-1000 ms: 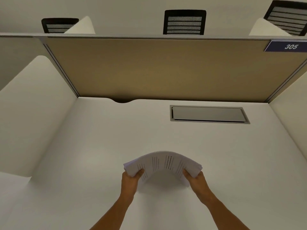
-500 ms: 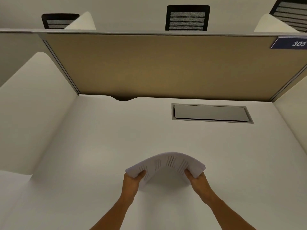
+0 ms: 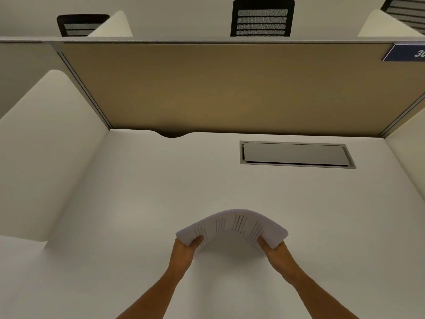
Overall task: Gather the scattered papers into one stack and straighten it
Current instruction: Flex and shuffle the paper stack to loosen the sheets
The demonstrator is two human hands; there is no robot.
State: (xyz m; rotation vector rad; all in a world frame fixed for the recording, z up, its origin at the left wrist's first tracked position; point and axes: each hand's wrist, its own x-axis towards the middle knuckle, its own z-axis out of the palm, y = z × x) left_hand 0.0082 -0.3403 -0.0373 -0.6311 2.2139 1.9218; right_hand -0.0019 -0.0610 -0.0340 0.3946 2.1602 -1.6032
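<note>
I see white papers (image 3: 232, 224) with short black text lines, a white desk (image 3: 161, 192), a tan partition (image 3: 218, 88), and black mesh chairs (image 3: 262, 18).

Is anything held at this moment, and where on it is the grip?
Yes: a stack of papers, bowed upward. The left hand grips its left end and the right hand its right end, thumbs on top.

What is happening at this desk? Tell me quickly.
A person holds a stack of papers above the white desk, the left hand gripping one end and the right hand the other. The stack bows upward in the middle. No loose sheets show on the desk.
</note>
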